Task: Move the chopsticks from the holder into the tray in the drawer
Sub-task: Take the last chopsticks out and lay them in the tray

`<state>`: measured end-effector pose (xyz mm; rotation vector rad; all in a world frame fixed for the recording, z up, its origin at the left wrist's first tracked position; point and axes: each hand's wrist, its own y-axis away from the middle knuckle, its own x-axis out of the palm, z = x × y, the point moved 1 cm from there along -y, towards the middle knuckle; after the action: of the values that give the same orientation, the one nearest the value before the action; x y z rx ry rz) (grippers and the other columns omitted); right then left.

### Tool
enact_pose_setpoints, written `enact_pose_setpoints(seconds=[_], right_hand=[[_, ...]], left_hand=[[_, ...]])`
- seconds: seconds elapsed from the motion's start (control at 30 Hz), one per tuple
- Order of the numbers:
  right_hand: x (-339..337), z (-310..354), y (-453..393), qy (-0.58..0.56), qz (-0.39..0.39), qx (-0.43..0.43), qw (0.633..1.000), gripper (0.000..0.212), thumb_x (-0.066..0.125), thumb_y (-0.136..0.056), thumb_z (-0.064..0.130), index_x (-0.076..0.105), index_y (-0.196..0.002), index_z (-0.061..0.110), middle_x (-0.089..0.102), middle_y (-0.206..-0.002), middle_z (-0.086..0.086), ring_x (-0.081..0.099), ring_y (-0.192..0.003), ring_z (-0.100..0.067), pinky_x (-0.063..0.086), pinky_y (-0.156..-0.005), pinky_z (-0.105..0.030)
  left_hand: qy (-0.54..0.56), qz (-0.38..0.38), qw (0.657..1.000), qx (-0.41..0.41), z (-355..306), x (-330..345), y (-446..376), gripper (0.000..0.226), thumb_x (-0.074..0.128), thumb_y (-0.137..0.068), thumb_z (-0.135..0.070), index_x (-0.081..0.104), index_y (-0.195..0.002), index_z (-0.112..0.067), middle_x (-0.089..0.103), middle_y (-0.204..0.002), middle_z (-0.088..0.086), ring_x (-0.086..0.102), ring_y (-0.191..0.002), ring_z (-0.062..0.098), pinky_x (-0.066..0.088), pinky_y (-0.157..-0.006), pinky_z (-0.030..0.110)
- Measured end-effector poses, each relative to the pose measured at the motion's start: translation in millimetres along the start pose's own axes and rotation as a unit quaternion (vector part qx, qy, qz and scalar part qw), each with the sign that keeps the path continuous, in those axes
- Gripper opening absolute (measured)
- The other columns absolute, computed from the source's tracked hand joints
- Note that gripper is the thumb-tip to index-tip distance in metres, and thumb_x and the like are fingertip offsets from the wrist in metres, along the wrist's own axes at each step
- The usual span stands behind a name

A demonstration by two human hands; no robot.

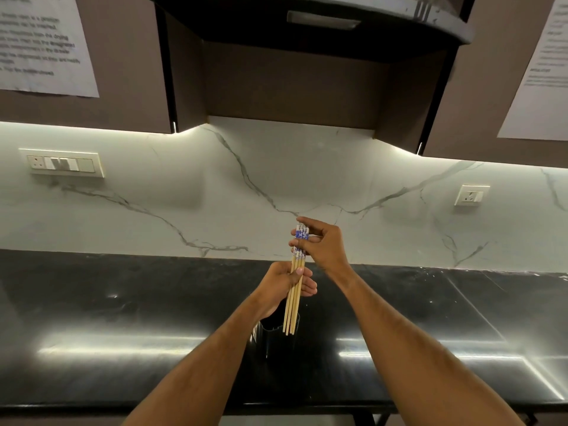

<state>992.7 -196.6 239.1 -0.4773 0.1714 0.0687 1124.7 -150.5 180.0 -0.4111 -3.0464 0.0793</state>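
one bundle of chopsticks (294,290), about four, stood upright above the holder (273,332) on the dark surface (123,318). left hand (284,287) and right hand (322,244) fingers both grasped it.

Printed sheets (46,41) on upper cabinets (129,72): txt too blurred to read.

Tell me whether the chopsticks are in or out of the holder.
Out. The chopsticks are lifted, both hands gripping them, left hand low and right hand high; their tips hang above the holder rim.
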Motion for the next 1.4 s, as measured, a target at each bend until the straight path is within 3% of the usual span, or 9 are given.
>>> enact_pose_setpoints(seconds=[0.4,0.6,0.9,1.17,1.4], right_hand=[[-3.3,-4.8,1.5,0.039,-0.013,0.015,0.999,0.043,0.083,-0.077,-0.002,0.07,-0.117,0.005,0.077,-0.1,-0.012,0.078,-0.087,-0.021,0.064,-0.079,-0.043],[3.1,-3.1,1.9,0.028,-0.004,0.014,1.0,0.049,0.08,-0.08,-0.004,0.066,-0.126,0.005,0.077,-0.101,-0.014,0.078,-0.088,-0.022,0.064,-0.078,-0.038],[6.5,-5.4,4.9,0.032,-0.006,0.041,0.999,0.047,0.083,-0.078,-0.001,0.067,-0.122,0.003,0.077,-0.099,-0.014,0.078,-0.086,-0.02,0.064,-0.081,-0.04],[9.5,2.8,11.9,0.012,-0.001,0.039,0.999,0.057,0.078,-0.081,-0.006,0.06,-0.134,0.007,0.078,-0.1,-0.015,0.079,-0.085,-0.023,0.064,-0.079,-0.038],[3.3,3.3,16.6,-0.03,-0.084,0.07,0.994,0.057,0.08,-0.08,-0.003,0.06,-0.132,0.006,0.077,-0.1,-0.015,0.079,-0.083,-0.023,0.064,-0.081,-0.039]], left_hand=[[-0.005,0.009,1.0,-0.003,-1.7,-6.6,7.7,0.028,0.045,-0.107,-0.012,0.064,-0.118,0.005,0.074,-0.103,0.026,0.073,-0.101,0.041,0.057,-0.097,0.051],[0.004,0.004,1.0,0.004,-3.9,-8.4,9.2,0.029,0.045,-0.108,-0.013,0.064,-0.118,0.005,0.074,-0.104,0.026,0.073,-0.1,0.04,0.057,-0.098,0.051],[-0.02,0.011,1.0,-0.006,-2.9,-12.4,11.2,0.029,0.044,-0.108,-0.013,0.064,-0.115,0.007,0.074,-0.101,0.028,0.073,-0.098,0.041,0.056,-0.098,0.054],[-0.015,0.02,1.0,-0.014,-2.0,-13.0,15.9,0.028,0.045,-0.108,-0.015,0.064,-0.117,0.005,0.074,-0.103,0.026,0.073,-0.1,0.041,0.058,-0.096,0.051],[-0.066,0.013,0.996,-0.055,10.5,-21.3,25.3,0.022,0.052,-0.104,-0.011,0.068,-0.113,0.001,0.076,-0.099,0.021,0.076,-0.095,0.033,0.06,-0.093,0.048]])
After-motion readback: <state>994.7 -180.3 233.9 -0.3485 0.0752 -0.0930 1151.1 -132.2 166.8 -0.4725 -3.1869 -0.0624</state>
